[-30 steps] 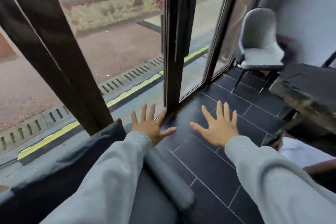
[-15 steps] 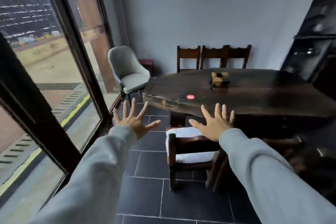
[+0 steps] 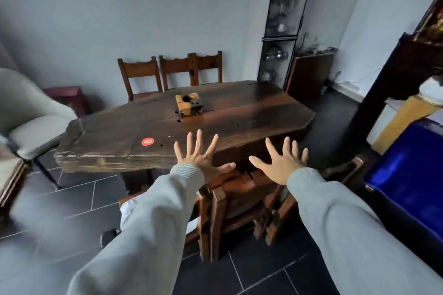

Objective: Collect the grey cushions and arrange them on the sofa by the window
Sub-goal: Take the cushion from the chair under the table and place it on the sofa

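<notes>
View has swung right since half a second ago: window and its frame are gone from shot, dark wooden table (image 3: 191,124) now fills the centre, glass cabinet (image 3: 282,29) newly visible at the back wall.

Left hand (image 3: 200,157) is spread flat, fingers splayed, palm down, holding nothing. Right hand (image 3: 282,161) is the same: spread, empty. Both hover over the near edge of the table, above the wooden chairs (image 3: 230,208) tucked under it. Grey sleeves on both arms, same pose as before.

Grey cushions: none clearly identifiable. A pale padded armchair (image 3: 31,124) sits at the left edge, well apart from both hands; can't tell whether its seat pad is a loose cushion. A white pad (image 3: 128,208) shows on the seat below the left forearm, mostly hidden by the sleeve. Sofa is not in shot.

On the table: small wooden block (image 3: 189,104) with holes near the middle, round red sticker (image 3: 147,141) near the front edge left of the left hand. Three chair backs (image 3: 172,72) stand against the far side. Blue surface (image 3: 407,177) at right.
</notes>
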Demonstrator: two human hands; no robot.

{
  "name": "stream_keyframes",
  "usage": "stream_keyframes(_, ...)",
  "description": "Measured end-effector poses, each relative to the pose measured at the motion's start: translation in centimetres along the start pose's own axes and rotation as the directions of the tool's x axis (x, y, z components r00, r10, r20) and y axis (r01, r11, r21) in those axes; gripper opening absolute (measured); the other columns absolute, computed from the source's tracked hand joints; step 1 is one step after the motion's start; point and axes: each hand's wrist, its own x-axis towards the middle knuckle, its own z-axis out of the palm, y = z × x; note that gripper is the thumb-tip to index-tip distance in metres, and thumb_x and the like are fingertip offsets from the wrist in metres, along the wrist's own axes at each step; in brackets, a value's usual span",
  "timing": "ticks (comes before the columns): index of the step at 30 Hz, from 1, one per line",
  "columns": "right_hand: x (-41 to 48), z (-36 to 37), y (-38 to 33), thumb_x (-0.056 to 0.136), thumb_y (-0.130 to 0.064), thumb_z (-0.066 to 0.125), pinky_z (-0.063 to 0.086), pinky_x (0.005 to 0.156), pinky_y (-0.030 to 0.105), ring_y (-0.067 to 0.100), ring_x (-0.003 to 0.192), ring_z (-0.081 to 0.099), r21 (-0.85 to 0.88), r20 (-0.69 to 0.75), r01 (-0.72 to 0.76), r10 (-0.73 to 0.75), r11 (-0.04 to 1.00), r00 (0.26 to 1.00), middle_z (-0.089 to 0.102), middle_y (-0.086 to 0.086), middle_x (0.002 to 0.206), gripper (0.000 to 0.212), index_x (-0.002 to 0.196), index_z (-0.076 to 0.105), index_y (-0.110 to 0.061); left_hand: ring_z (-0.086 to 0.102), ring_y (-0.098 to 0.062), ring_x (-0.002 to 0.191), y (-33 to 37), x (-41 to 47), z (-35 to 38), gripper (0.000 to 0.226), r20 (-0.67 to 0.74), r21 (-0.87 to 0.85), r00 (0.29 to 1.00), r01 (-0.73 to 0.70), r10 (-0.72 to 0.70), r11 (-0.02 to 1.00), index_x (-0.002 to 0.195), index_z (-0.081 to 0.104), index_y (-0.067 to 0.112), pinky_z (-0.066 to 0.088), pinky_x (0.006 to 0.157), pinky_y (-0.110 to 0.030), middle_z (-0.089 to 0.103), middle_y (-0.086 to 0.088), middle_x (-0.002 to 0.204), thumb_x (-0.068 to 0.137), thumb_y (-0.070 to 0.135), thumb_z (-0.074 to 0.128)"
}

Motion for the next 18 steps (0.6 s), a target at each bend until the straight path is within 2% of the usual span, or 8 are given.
stream_keyframes(8,11.7,-1.6,4.2,0.080,-0.096,0.009,-0.011,0.121,0.062,0.038,0.158,-0.016,-0.037,0.099,-0.111,0.114,0.993,0.989,-0.014,0.016,0.173,0.099,0.163,-0.010,-0.044,-0.033,-0.030,0.147,6.7,13.3,4.2,0.113,0.166,-0.082,0.985,-0.035,0.048,0.996,0.147,-0.027,0.051,-0.021,0.110,-0.066,-0.033,-0.002,0.162,0.054,0.104,0.010)
stream_keyframes(14,17.4,1.0,8.3,0.080,-0.096,0.013,-0.010,0.122,0.062,0.039,0.158,-0.015,-0.007,0.181,-0.178,0.176,0.984,0.968,-0.014,0.015,0.173,0.100,0.163,-0.010,-0.044,-0.031,-0.031,0.147,10.3,18.2,7.4,0.110,0.280,-0.071,0.955,-0.087,0.103,0.994,0.150,-0.024,0.047,-0.016,0.113,-0.067,-0.031,-0.004,0.163,0.065,0.100,0.020)
stream_keyframes(18,21.5,3.3,12.3,0.081,-0.095,0.015,-0.010,0.122,0.062,0.038,0.158,-0.014,0.009,0.255,-0.217,0.208,0.976,0.944,-0.013,0.015,0.173,0.100,0.163,-0.009,-0.044,-0.027,-0.031,0.149,13.7,21.3,10.3,0.111,0.355,-0.073,0.931,-0.064,0.086,0.995,0.151,-0.022,0.045,-0.012,0.115,-0.067,-0.028,-0.004,0.164,0.065,0.100,0.020)
